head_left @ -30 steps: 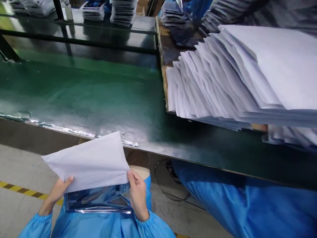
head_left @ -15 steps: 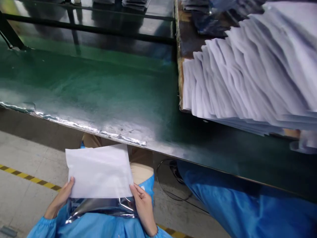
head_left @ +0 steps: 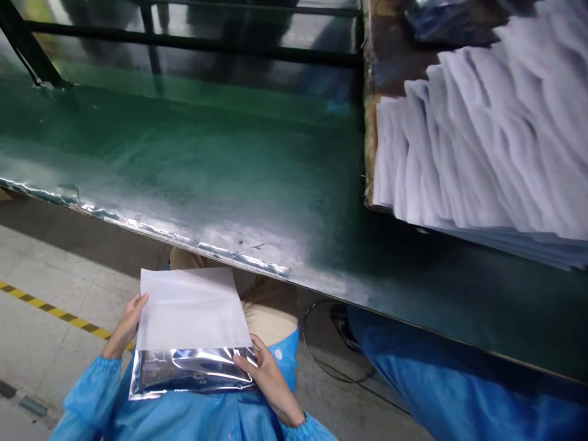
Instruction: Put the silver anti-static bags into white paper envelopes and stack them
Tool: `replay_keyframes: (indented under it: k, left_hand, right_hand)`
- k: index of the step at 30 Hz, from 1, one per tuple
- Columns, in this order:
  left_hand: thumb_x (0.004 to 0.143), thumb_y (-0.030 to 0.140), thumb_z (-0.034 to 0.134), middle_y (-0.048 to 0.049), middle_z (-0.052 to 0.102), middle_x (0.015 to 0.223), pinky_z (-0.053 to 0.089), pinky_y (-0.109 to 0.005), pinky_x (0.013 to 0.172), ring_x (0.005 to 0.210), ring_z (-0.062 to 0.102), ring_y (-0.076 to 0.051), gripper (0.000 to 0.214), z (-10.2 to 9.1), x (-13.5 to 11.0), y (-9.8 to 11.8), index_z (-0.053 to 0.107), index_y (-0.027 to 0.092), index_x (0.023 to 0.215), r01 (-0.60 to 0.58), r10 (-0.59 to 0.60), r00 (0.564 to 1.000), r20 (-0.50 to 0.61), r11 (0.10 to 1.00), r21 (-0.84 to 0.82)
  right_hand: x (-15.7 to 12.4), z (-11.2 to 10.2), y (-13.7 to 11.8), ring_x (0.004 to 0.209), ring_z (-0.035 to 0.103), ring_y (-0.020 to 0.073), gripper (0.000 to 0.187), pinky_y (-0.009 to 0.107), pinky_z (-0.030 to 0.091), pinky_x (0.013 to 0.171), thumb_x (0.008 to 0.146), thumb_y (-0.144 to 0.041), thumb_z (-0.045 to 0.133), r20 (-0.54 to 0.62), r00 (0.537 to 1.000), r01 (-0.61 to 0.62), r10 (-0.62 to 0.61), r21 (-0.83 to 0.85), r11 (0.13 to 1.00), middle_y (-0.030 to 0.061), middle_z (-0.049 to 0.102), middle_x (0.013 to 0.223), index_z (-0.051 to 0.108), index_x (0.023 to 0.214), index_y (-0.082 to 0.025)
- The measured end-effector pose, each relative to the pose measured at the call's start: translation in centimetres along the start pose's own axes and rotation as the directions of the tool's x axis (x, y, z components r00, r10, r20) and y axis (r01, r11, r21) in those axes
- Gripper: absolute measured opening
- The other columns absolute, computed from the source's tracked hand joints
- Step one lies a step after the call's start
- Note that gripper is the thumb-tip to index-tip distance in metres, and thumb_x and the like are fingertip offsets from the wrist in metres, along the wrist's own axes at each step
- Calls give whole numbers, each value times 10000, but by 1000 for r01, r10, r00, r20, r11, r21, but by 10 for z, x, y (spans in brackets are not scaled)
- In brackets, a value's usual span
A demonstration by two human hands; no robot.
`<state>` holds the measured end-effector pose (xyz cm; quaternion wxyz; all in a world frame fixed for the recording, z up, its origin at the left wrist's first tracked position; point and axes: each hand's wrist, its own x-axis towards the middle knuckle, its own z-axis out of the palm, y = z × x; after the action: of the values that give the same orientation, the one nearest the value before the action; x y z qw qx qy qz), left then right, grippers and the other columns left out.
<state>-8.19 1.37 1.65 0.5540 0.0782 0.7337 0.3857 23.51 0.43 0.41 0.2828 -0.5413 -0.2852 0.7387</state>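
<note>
Low in the head view I hold a white sheet (head_left: 193, 309) that sticks out of a shiny silver foil bag (head_left: 186, 370) resting on my lap. My left hand (head_left: 126, 324) grips the sheet's left edge, fingers curled round it. At the bag's right corner, my right hand (head_left: 266, 376) has its fingers pressed on the foil and the sheet's lower right edge. Both sleeves are blue.
A green conveyor belt (head_left: 206, 165) with a metal front edge runs across in front of me. A fanned stack of white sheets (head_left: 487, 147) lies on a wooden board at the right. Another person in blue clothing (head_left: 459, 392) sits to my right. Yellow-black floor tape (head_left: 55, 312) at left.
The white sheet has come down from a raised tilt and slid deeper into the foil bag, which now lies flatter. My view has shifted left and downward.
</note>
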Motion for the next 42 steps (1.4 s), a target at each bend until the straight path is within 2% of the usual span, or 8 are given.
replay_keyframes:
  k: [6,13,20,25,28,31,38,42]
  left_hand:
    - [750,482,640,-103,731,1024,481,-392,913,1037,636,-295,494,18,3,-1,646,105,1069,-73,86,974,-210,995,69]
    - [818,418,566,-104,672,1184,353,-399,1057,1239,495,-300,361,10,-27,-9,661,134,1019,26,21,929,-370,992,123]
    - [720,381,717,-79,759,755,550,-292,641,790,709,-274,291,1,-52,-27,690,134,871,167,-136,967,-214,977,135]
    - [658,333,783,-108,763,816,563,-279,580,693,719,-240,359,0,-40,-25,657,140,932,255,-255,967,-30,967,-4]
    - [662,193,774,-93,764,826,569,-270,590,663,717,-216,355,4,-26,-17,629,152,983,208,-210,977,-24,975,-83]
    - [747,221,699,-108,761,811,580,-311,608,644,716,-227,292,12,-19,-9,619,140,1016,213,-215,977,-9,970,-121]
    - [757,332,699,-87,762,933,566,-261,705,885,708,-240,281,5,-42,-17,653,162,976,126,-120,964,-235,992,10]
    - [751,323,705,-67,771,886,569,-261,682,880,708,-246,243,-3,-61,-28,666,178,942,163,-159,968,-194,987,9]
  right_hand:
    - [0,3,6,918,666,279,473,420,470,855,631,-366,797,-54,998,17,-15,42,999,89,732,982,613,1031,-194]
    - [-13,7,7,763,687,267,469,381,512,706,621,-447,781,-117,993,-10,17,55,998,60,746,841,626,987,-198]
    - [-14,-5,-12,751,656,229,325,326,499,695,583,-373,814,-45,999,-29,27,-49,998,8,707,762,628,791,-207]
    - [24,-29,-45,892,645,255,406,389,485,829,578,-440,806,-33,999,-32,29,-99,995,70,720,952,702,887,-197]
    - [67,-19,-50,840,663,244,508,404,502,794,683,-623,640,-101,994,-38,35,-30,999,88,725,943,693,938,-187]
    - [91,7,-45,711,678,266,554,411,525,714,621,-652,673,-65,996,-59,61,27,998,100,734,752,713,828,-140]
    - [37,32,-40,964,644,261,519,367,485,861,791,-601,549,-172,985,39,-30,52,998,74,732,999,680,1065,-180]
    - [9,23,-36,1095,578,269,465,378,398,989,830,-547,537,-201,976,69,-82,-69,995,64,705,1098,679,1099,-195]
